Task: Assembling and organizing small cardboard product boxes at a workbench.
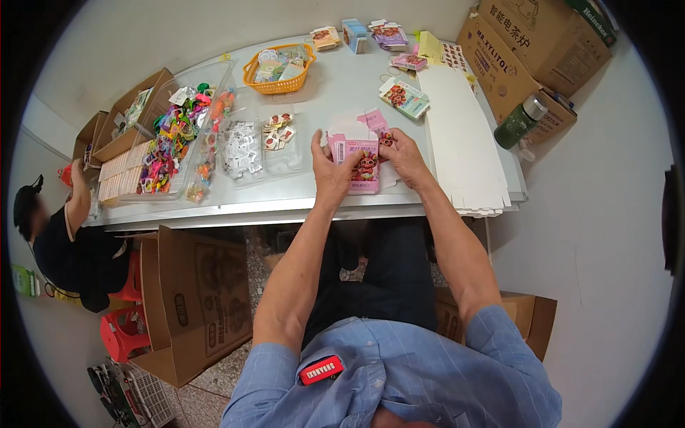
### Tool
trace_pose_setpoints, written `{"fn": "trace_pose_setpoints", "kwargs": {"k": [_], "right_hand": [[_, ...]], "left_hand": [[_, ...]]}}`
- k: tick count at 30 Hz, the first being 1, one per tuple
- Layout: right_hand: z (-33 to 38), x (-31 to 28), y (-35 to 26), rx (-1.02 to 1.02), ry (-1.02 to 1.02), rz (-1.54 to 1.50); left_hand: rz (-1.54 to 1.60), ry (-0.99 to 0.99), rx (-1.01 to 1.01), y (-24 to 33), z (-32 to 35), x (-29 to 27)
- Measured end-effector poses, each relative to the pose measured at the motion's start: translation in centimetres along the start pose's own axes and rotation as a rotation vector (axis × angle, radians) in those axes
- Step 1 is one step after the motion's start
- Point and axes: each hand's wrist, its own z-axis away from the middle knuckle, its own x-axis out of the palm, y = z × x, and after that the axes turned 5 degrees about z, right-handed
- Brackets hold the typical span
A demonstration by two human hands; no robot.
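Observation:
Close to the table's front edge, my left hand (333, 169) is closed round a small pink printed carton (364, 178) with cartoon figures on its front. The carton's top flaps stand up and apart. My right hand (403, 158) is closed on a second pink printed piece (375, 122) just right of the carton; whether it is a flat carton or a loose flap I cannot tell. A white panel shows behind the carton. Beyond my right hand lies a green and white printed carton (404, 98).
Clear trays hold silvery packets (241, 148) and small printed pieces (279, 133). Left are a bin of colourful trinkets (175, 135) and a seated person (61, 239). A yellow basket (279, 87) stands behind. White card strips (464, 135), a green bottle (521, 122) and cardboard boxes (539, 53) are at right.

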Motion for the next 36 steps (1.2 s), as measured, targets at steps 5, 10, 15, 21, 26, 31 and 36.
{"fn": "trace_pose_setpoints", "kwargs": {"k": [5,10,15,21,26,31,36], "right_hand": [[0.3,2.9,-2.4,-0.148,0.087,-0.205],[-0.1,3.2,-1.1,-0.173,-0.06,-0.443],[1.3,2.8,1.6,-0.083,-0.123,-0.206],[3.4,5.2,-0.4,-0.264,0.035,-0.234],[4.3,5.0,1.4,-0.227,0.044,-0.187],[3.6,5.8,0.6,-0.344,0.065,-0.194],[1.7,5.6,0.6,-0.311,-0.001,-0.146]], "left_hand": [[0.088,-0.021,0.077,0.4,0.0,0.0],[-0.083,-0.023,0.204,-0.4,0.8,1.2],[-0.14,-0.017,0.339,-1.2,2.3,0.7],[-0.328,-0.053,0.336,-1.2,4.0,0.5],[-0.193,-0.087,0.249,-1.9,4.4,0.3],[-0.241,-0.065,0.312,-1.9,3.4,0.3],[-0.215,-0.032,0.272,-1.5,1.6,-0.5]]}}
